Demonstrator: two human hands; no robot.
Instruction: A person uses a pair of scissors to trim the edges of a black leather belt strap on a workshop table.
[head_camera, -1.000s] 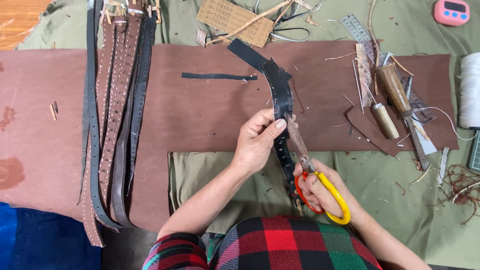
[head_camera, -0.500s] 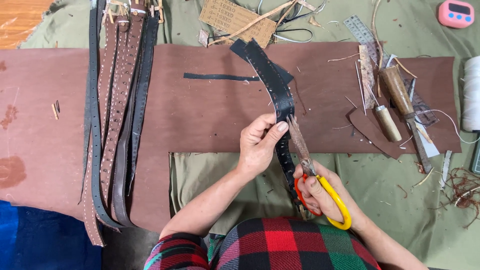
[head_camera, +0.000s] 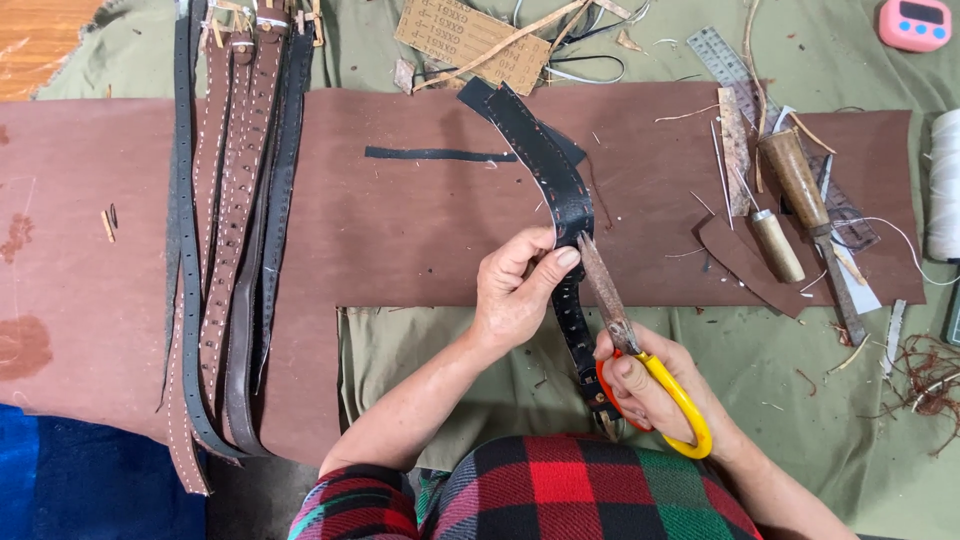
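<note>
The left hand (head_camera: 515, 290) pinches the black punched leather strap (head_camera: 560, 190) while the right hand (head_camera: 650, 385) grips yellow-handled scissors (head_camera: 640, 350), blades beside its edge, apparently mid-trim and needing steady alignment.

A tan rectangular card label (head_camera: 470, 38) with rows of stamped marks is lying tilted at the top edge of the green cloth (head_camera: 420, 370). A small pink timer (head_camera: 918, 22) with a grey screen is sitting at the top right corner.

leather workshop | belts (head_camera: 235, 240), awls (head_camera: 775, 240), hide sheet (head_camera: 420, 220) (thread scraps about)
</note>
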